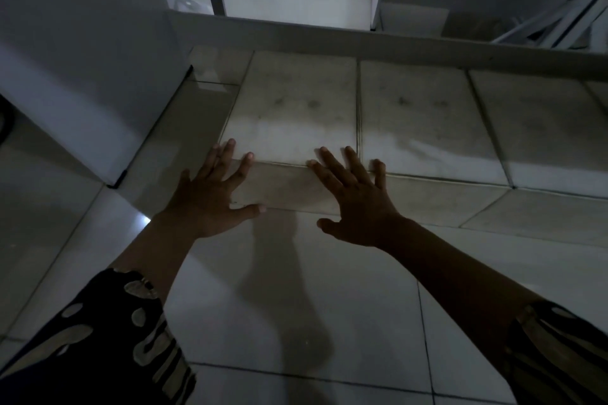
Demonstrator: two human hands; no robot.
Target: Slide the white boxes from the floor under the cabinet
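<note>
Both hands splayed flat: left hand point(210, 197), right hand point(355, 204) against white box point(289, 122); dim.

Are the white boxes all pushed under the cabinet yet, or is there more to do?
Not quite. The far ends of the white boxes already sit beneath the cabinet's rail. Now the left hand and right hand press flat on the nearest box. The near ends are not yet under, so more pushing is left.
</note>
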